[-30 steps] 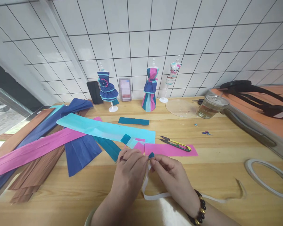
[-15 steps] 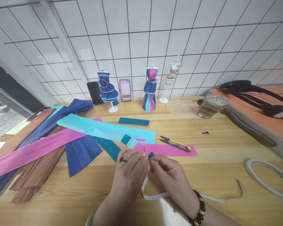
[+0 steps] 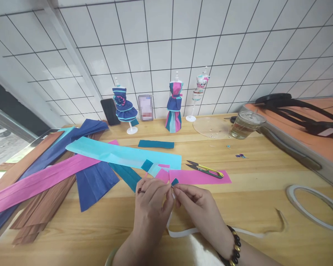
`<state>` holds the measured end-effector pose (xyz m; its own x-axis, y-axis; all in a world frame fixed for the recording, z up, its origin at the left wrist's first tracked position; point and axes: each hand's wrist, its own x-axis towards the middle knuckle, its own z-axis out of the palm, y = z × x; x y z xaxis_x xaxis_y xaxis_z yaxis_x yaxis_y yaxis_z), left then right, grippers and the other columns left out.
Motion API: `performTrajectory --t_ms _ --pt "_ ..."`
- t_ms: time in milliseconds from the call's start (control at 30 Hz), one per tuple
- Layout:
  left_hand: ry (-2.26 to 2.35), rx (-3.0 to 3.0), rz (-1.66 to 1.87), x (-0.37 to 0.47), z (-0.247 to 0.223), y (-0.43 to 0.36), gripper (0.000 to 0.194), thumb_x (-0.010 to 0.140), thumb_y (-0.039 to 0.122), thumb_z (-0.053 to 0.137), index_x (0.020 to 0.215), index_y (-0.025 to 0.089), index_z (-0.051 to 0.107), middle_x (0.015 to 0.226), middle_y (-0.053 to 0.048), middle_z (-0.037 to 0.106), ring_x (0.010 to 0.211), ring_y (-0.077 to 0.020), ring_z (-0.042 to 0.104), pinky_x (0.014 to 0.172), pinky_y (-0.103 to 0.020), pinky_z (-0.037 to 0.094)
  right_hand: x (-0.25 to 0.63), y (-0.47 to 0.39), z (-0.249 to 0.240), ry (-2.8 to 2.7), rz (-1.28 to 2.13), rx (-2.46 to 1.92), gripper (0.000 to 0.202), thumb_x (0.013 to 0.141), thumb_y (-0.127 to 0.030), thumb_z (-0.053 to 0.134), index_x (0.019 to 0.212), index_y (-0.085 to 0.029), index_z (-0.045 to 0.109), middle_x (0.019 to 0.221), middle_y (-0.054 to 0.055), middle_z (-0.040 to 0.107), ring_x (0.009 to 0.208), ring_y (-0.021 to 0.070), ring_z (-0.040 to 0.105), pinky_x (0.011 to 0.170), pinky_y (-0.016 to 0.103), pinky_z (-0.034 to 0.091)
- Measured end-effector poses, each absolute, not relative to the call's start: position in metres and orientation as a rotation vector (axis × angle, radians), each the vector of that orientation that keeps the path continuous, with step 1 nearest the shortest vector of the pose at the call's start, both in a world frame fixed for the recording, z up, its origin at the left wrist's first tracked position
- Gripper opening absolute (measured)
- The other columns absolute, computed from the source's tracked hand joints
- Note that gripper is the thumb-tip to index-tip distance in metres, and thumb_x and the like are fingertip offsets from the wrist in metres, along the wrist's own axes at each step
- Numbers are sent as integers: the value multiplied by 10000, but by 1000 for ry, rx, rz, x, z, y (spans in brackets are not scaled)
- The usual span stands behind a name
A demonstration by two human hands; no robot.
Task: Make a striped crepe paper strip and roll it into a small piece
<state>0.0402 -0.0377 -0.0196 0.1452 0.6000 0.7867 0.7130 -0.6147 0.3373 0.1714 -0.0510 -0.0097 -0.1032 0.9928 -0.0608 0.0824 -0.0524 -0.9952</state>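
Observation:
My left hand (image 3: 154,203) and my right hand (image 3: 198,205) meet at the fingertips above the front of the wooden table. Both are closed in a pinch on a small teal paper piece (image 3: 175,181), whose corner sticks up between them; the fingers hide the rest. Below the fingertips a narrow white tape strip (image 3: 183,233) hangs down and runs right along the table, passing behind my right hand. Just beyond my hands lie a pink paper strip (image 3: 183,176), small teal, light blue and pink pieces, and yellow-and-black thread snips (image 3: 205,170) resting on the pink strip.
A roll of tape (image 3: 292,199) lies at right. Long crepe paper strips (image 3: 91,157) overlap at left. Small dress forms (image 3: 174,105) and phones (image 3: 110,112) stand along the tiled wall. A glass of liquid (image 3: 246,125) stands at back right, near black straps on an orange surface.
The view has shifted slightly. My left fingers have bent and drawn back a little at the teal piece, showing a bit of white below it. My right hand keeps its pinch.

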Motion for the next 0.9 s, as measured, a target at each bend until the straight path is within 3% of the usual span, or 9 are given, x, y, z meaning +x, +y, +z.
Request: performTrajectory --t_ms 200,400,600,900 --pt "-1313 -2292 -1448 40 -17 -38 164 721 33 576 773 188 581 684 -8 642 718 -166 614 760 -377 434 172 -49 -6 -1323 1298 -1235 334 832 -388 492 582 -169 530 552 -24 451 572 116 449 570 221 376" --pt "-1380 -2360 -1679 42 -17 -37 146 718 59 568 743 199 599 682 2 660 689 -155 621 685 -327 463 174 -48 -7 -1347 1295 -1221 339 835 -389 484 579 -172 531 557 -26 468 567 114 459 564 217 374" --pt "-1720 -2531 -1849 40 -13 -39 103 729 107 559 709 187 620 708 -12 660 697 -154 625 664 -296 504 174 -46 -9 -1335 1291 -1218 267 823 -385 507 721 -166 619 557 -29 496 550 110 472 532 209 378" --pt "-2033 -2683 -1919 37 -15 -36 101 740 153 556 706 185 645 724 -18 672 725 -168 631 641 -268 519 176 -46 -11 -1315 1279 -1251 268 795 -400 537 759 -161 654 553 -17 531 546 119 502 525 216 406"
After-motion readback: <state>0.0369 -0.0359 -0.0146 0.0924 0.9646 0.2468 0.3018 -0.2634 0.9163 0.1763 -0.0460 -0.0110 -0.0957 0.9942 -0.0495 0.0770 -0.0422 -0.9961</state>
